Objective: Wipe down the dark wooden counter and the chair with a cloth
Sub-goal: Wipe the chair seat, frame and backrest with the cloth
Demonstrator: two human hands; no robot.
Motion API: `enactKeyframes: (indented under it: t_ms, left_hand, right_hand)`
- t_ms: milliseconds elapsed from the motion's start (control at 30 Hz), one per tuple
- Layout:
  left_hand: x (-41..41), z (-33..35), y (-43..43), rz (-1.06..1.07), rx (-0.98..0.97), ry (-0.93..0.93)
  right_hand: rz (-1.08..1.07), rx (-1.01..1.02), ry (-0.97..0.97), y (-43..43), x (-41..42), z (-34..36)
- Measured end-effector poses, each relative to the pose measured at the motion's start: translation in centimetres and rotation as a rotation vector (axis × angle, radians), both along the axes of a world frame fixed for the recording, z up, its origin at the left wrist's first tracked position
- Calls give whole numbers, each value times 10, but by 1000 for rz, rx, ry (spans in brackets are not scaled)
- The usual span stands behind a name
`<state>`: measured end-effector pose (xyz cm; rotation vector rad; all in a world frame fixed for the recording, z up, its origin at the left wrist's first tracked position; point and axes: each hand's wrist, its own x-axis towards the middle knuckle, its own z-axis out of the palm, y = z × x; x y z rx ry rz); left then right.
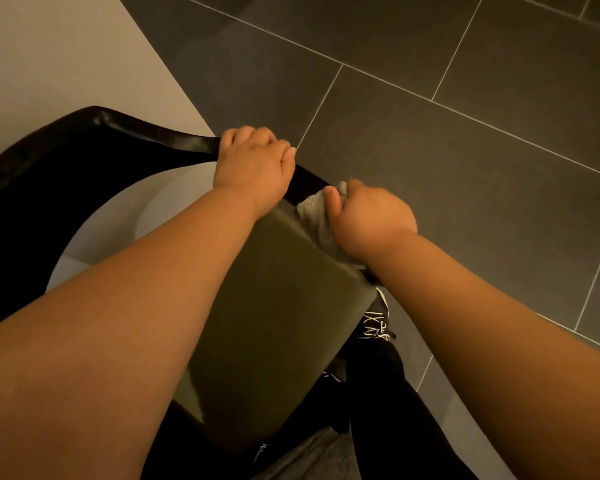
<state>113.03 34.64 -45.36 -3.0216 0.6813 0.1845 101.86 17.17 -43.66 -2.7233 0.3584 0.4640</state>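
Forearms fill the near edge of the view, both reaching away from me toward the chair [278,306].

Left hand [253,171]: fingers curled over the dark back rail [160,135], gripping it where the rail runs toward the right. I read this as a steadying hold.

Right hand [374,220]: closed on the grey cloth [314,216], thumb pressed on top. The cloth is bunched under the hand and sits at the far right corner of the olive seat, touching the rail just right of the left hand. How much cloth lies beneath the palm I cannot tell.

Surroundings: dark tiled floor [465,133] to the right and far; a pale surface [49,46] at far left; a black shoe with white laces [374,325] just beside the seat's right edge. The dark wooden bench is not in view, so I cannot judge its state.

Step in hand (judgement): the chair part of the task, wiping the rail where it meets the seat.

Next move (judgement): slide the cloth along the rail toward the left. That calls for the left hand to shift or let go, since it covers the stretch next in line. Pressure should stay even so the cloth does not roll off the narrow rail. Seat top and the far-left curve of the rail look not yet reached.
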Motion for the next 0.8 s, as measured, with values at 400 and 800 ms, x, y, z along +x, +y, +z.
enactKeyframes:
  t_ms: [400,800]
  left_hand:
    - [-41,4,-26,-172,-100,70]
    - [18,9,-10,-8,-2,21]
  right_hand:
    - [-141,-30,0,-38,-79,1]
    - [3,13,-58,-32,14,-3]
